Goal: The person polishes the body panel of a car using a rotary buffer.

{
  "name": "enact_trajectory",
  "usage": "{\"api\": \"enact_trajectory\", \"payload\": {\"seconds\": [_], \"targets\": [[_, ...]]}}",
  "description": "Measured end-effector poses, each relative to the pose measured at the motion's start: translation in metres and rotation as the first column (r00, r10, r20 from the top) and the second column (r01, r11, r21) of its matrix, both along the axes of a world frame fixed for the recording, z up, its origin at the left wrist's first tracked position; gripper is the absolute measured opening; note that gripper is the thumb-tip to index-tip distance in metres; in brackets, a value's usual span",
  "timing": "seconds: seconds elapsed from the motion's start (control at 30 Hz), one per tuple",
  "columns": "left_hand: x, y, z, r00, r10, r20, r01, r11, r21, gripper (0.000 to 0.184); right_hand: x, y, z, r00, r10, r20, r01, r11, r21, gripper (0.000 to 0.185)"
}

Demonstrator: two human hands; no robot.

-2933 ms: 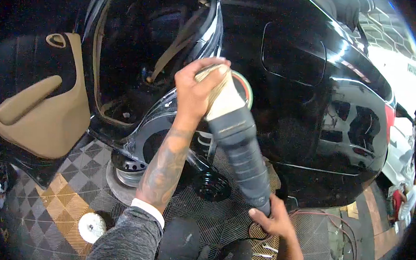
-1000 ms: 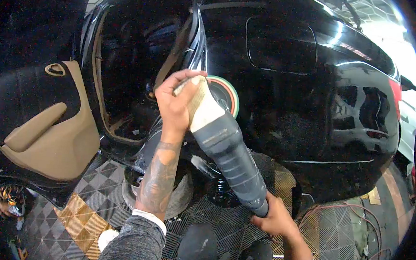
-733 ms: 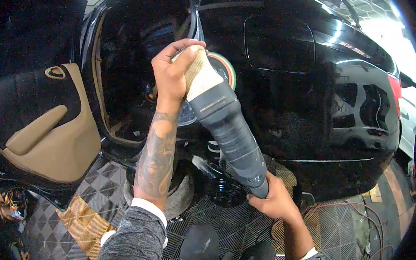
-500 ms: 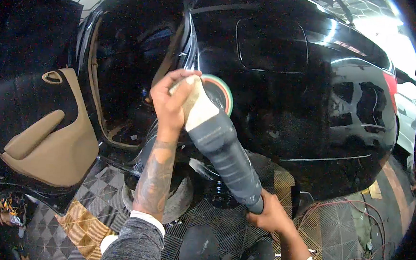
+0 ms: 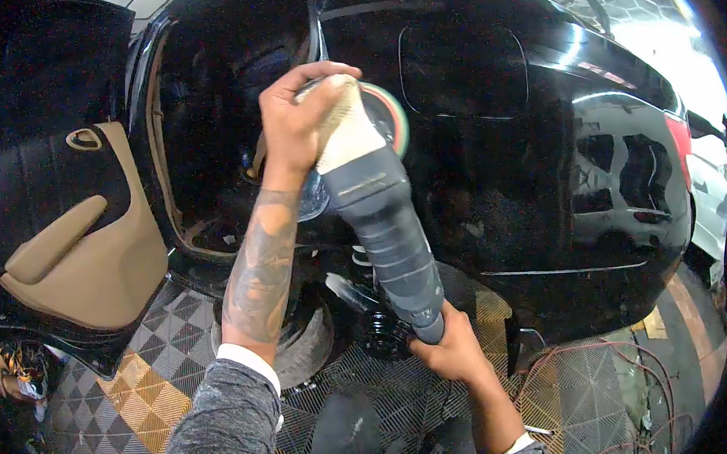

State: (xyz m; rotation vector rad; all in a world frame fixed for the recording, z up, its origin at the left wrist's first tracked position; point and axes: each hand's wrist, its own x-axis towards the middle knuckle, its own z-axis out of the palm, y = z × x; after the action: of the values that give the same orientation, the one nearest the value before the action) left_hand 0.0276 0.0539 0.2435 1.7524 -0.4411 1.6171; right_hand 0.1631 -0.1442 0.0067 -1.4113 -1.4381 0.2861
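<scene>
A dark power polisher (image 5: 388, 237) with a cream cover on its head slants across the middle of the view. My left hand (image 5: 297, 119) wraps round the covered head, thumb on top. Round the polisher's rear end closes my right hand (image 5: 452, 349). Behind the head, the round pad (image 5: 391, 120) with a green and red edge lies at the black car body panel (image 5: 483, 176), near the door opening; its contact with the paint is hidden.
An open car door (image 5: 96, 244) with beige trim stands at the left. Below are a wheel (image 5: 306, 348), a patterned floor mat (image 5: 154, 381) and a red hose (image 5: 650, 369). A white car (image 5: 706, 198) is at the far right. Part of a person (image 5: 9, 376) shows at lower left.
The polisher and both hands have gone down and back up along the panel, and now sit higher than half a second ago. The view has shifted slightly to the right.
</scene>
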Motion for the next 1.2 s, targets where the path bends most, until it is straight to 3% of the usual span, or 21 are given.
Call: {"api": "enact_trajectory", "payload": {"seconds": [0.1,0.3,0.37,0.43,0.5,0.63,0.73,0.87,0.9,1.03,1.1,1.2], "targets": [[-0.005,0.003,-0.001,0.999,-0.047,-0.003,0.047,0.998,-0.042,0.020,0.001,-0.003,-0.002,1.000,-0.010,0.019,0.011,1.000,-0.015,0.064],[0.022,-0.023,-0.016,0.996,0.048,-0.077,-0.041,0.996,0.083,0.020,-0.006,-0.021,-0.034,0.998,-0.051,-0.032,0.050,0.998,-0.028,0.066],[0.019,-0.020,-0.015,0.998,0.033,-0.055,-0.031,0.998,0.051,0.020,-0.002,-0.020,-0.039,0.994,-0.064,-0.090,0.061,0.997,-0.036,0.067],[0.014,-0.012,-0.013,1.000,-0.010,-0.023,0.009,1.000,-0.018,0.019,0.002,-0.022,-0.022,0.995,-0.096,0.008,0.096,0.993,-0.064,0.068],[-0.009,-0.002,-0.018,0.990,0.129,-0.059,-0.133,0.989,-0.059,0.020,-0.002,-0.026,0.001,1.000,0.011,-0.028,-0.016,0.982,-0.187,0.067],[-0.038,0.007,-0.076,0.941,0.330,-0.072,-0.334,0.940,-0.061,0.026,-0.013,-0.051,-0.008,0.994,0.107,0.026,-0.098,0.968,-0.230,0.066],[-0.045,-0.013,-0.119,0.995,0.094,-0.040,-0.102,0.957,-0.272,0.026,-0.012,-0.065,-0.045,0.992,0.124,0.011,-0.113,0.929,-0.353,0.074],[-0.043,-0.007,-0.114,0.994,0.110,-0.016,-0.111,0.967,-0.231,0.026,-0.005,-0.061,-0.043,0.996,0.092,0.021,-0.080,0.941,-0.329,0.073],[-0.042,-0.012,-0.101,0.980,0.195,-0.035,-0.198,0.964,-0.176,0.027,-0.004,-0.058,-0.035,0.995,0.095,0.021,-0.082,0.939,-0.334,0.073],[-0.025,0.006,-0.046,0.962,0.272,0.010,-0.272,0.962,-0.019,0.027,0.003,-0.037,0.001,0.990,0.010,0.140,0.024,0.970,-0.243,0.069],[-0.018,0.005,-0.026,0.986,0.166,-0.026,-0.167,0.984,-0.064,0.026,0.008,-0.027,0.013,0.996,0.015,0.092,-0.001,0.988,-0.152,0.067],[-0.016,0.004,-0.027,0.992,0.128,0.008,-0.127,0.988,-0.089,0.027,0.010,-0.029,0.015,0.997,0.046,0.060,-0.033,0.981,-0.193,0.065]]}}
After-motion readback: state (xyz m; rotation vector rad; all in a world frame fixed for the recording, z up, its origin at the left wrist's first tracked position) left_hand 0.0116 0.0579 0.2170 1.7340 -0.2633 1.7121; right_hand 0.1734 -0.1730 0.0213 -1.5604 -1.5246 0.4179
